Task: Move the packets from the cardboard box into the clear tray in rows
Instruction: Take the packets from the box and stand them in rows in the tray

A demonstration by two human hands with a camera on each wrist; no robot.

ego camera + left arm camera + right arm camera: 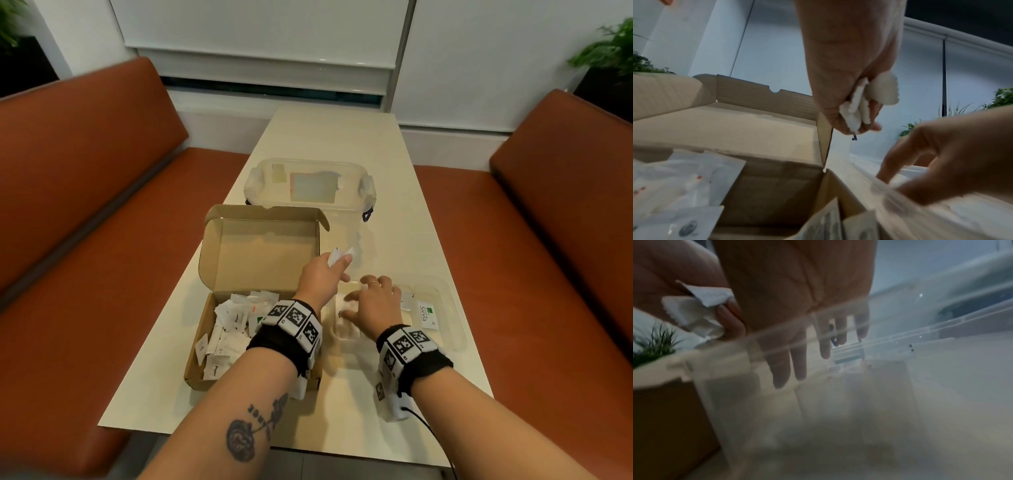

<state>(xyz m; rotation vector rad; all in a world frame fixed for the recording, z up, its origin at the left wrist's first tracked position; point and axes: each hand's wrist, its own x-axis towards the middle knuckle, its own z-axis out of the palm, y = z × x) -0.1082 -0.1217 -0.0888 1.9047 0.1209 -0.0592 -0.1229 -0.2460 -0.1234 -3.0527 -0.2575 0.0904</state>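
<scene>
The open cardboard box (pixel 202 342) sits at the left with several white packets (pixel 229 329) loose inside. To its right lies the clear tray (pixel 455 308), which holds a Stevia packet (pixel 424 313) and some white ones under my right hand. My left hand (pixel 337 265) hovers beyond the box's right wall and grips a small bunch of white packets (pixel 337 256); the left wrist view shows the bunch (pixel 855 107) pinched between fingers and thumb. My right hand (pixel 371 298) reaches into the tray with fingers (pixel 799 363) extended downward, touching a white packet (pixel 346 303).
A clear lidded storage container (pixel 308 185) stands just behind the box and tray. The box's lid flap (pixel 260 246) stands upright at the back. The cream table (pixel 342 130) is flanked by orange bench seats (pixel 85 240) on both sides.
</scene>
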